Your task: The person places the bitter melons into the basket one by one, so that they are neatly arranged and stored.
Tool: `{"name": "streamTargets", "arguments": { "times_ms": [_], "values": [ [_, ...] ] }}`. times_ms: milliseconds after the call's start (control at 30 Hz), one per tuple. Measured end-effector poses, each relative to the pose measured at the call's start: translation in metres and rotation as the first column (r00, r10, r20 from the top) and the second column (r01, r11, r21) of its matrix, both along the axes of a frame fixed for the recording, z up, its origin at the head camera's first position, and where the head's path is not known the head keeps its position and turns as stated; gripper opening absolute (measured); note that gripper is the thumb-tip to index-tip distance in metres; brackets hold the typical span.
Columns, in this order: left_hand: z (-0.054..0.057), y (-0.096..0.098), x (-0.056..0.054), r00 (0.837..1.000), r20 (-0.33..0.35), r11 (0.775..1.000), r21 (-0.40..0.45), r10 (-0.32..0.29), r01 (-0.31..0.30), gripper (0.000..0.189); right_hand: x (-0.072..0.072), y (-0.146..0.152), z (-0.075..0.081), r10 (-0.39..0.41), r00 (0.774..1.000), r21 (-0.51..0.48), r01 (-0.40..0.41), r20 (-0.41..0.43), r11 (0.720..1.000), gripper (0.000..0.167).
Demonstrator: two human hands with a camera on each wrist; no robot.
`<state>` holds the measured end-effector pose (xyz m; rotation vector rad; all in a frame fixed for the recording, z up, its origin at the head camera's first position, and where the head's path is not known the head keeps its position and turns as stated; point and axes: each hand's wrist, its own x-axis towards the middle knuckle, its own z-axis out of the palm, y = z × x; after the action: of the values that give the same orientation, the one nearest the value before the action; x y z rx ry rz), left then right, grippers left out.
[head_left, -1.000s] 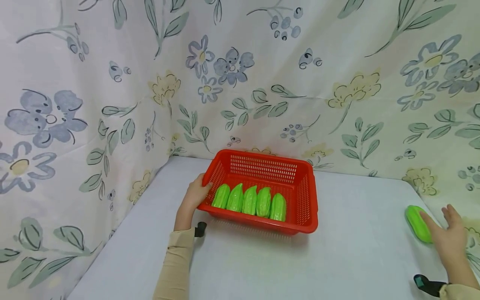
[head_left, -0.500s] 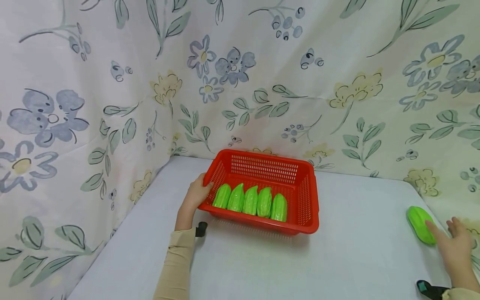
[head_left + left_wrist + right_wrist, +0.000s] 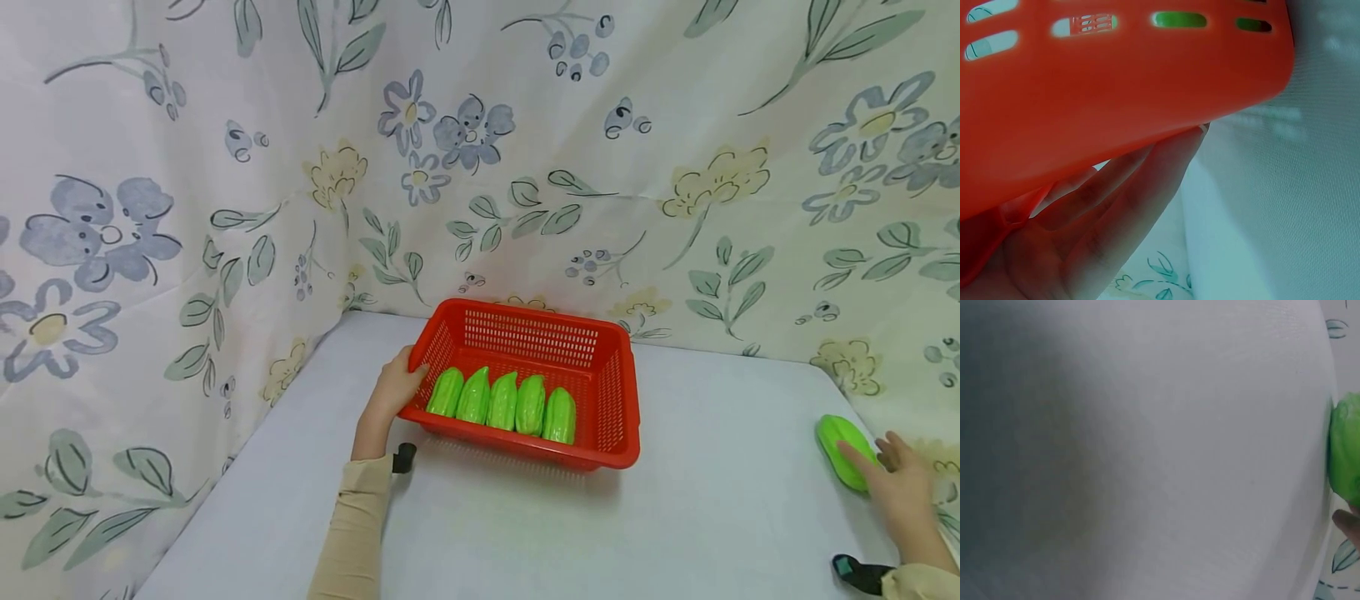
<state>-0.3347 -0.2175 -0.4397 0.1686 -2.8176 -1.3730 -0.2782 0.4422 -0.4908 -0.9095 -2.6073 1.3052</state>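
My left hand (image 3: pixel 395 385) grips the left end of a red plastic basket (image 3: pixel 517 442), thumb over the rim. In the left wrist view its fingers (image 3: pixel 1141 194) lie against the basket's outer wall (image 3: pixel 1116 94). Several bright green, ridged gourds (image 3: pixel 502 402) stand side by side in the basket's left and middle part. Another green gourd (image 3: pixel 840 446) lies on the table at far right. My right hand (image 3: pixel 903 492) is beside it, thumb overlapping it in the head view, fingers loosely bent. The right wrist view shows part of this gourd (image 3: pixel 1346 450) with a fingertip just below; whether they touch, I cannot tell.
A white-covered table (image 3: pixel 712 500) spreads under the basket, its right edge close to the lone gourd. Floral cloth (image 3: pixel 517 167) hangs behind and on the left. Dark wrist-camera mounts (image 3: pixel 858 573) sit at both wrists.
My right hand drew slightly away from the lone gourd, then came back left, its thumb now overlapping the gourd. My left hand keeps its grip on the basket, which has not visibly moved.
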Motion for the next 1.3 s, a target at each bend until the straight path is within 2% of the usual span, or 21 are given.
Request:
{"name": "streamTargets", "arguments": {
  "times_ms": [333,800,1167,1300],
  "values": [
    [0.001,0.001,-0.001,1.0,0.004,1.0,0.003,-0.002,0.002,0.051,-0.005,-0.001,-0.001,0.067,0.998,0.051,-0.066,-0.017,0.997,0.082],
    [0.0,-0.001,-0.001,1.0,0.003,1.0,0.003,-0.003,0.003,0.051,-0.002,-0.006,0.002,0.02,1.0,0.029,-0.019,-0.018,0.999,0.076],
    [0.0,-0.002,-0.001,1.0,0.016,1.0,0.014,-0.004,0.004,0.051,-0.004,-0.007,0.013,0.043,0.991,0.036,-0.038,-0.124,0.999,0.077],
    [0.0,-0.001,-0.001,1.0,0.008,1.0,0.007,-0.003,0.003,0.051,-0.004,-0.01,0.019,0.045,0.989,0.046,-0.039,-0.14,0.998,0.076]
  ]
}}
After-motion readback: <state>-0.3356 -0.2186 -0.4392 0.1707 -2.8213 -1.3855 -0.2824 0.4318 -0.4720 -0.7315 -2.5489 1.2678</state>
